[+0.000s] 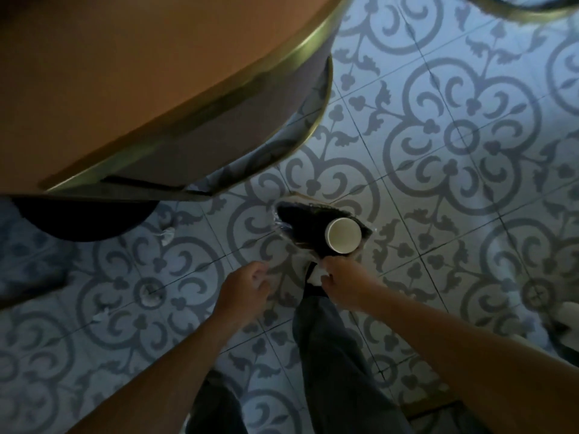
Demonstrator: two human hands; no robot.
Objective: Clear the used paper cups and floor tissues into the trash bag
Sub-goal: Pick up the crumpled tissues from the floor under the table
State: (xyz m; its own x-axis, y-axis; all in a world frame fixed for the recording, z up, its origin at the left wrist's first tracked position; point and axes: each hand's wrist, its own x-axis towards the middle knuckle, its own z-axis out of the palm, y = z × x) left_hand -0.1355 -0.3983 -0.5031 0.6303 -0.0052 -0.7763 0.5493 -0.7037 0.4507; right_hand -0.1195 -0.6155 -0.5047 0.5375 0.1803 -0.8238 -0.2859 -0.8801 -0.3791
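A: Where is the paper cup (343,235)?

B: Just right of the frame's centre, white, its open mouth turned up toward the camera. It sits inside a clear trash bag (283,227), whose crinkled plastic shows around a dark shoe (305,222) seen through it. The cup is just above the right hand (340,281) in the picture, close to its knuckles but not touching them that I can see.

A: And the hands?

B: The right hand is closed, pinching the bag's edge together with something white, perhaps a tissue; I cannot tell exactly what. The left hand (246,288) is left of it, fingers curled and half closed near the bag's other edge. Whether it actually grips the thin plastic, I cannot tell; the film is nearly invisible there.

A: Any tissues on the floor?

B: Yes. One crumpled tissue (166,235) lies on the patterned tile floor (454,136) at middle left, well apart from both hands, just below the dark round table base (91,220). Another pale scrap (105,313) lies lower left, and a small crumpled bit (149,295) sits between that and the left hand.

A: What fills the upper left?

B: A round brown tabletop (125,73) with a brass-coloured rim. A trouser leg (329,355) runs from the lower centre up toward the shoe.
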